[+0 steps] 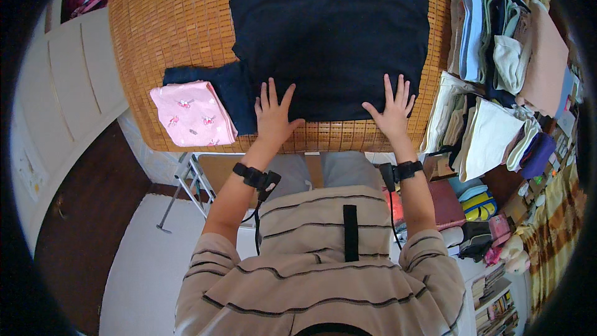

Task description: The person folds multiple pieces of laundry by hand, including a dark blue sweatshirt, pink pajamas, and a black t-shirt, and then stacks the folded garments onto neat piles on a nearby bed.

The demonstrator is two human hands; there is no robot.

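Note:
A black garment (336, 43) lies spread flat on the bamboo mat, a wide folded shape with its near edge close to me. My left hand (273, 115) rests palm down on its near left corner, fingers spread. At the near right corner my right hand (393, 112) presses flat too, fingers apart. Left of the garment is a folded dark navy cloth (239, 96), which the garment's left side meets. A folded pink cloth (189, 115) with small printed figures lies partly on top of the navy one.
The bamboo mat (168, 18) covers the table. Folded clothes (476, 31) stand stacked along its right side, with white folded pieces (491, 137) nearer me. A pale cabinet or headboard (74, 81) is at left, a metal folding ladder frame (198, 180) below the mat's edge.

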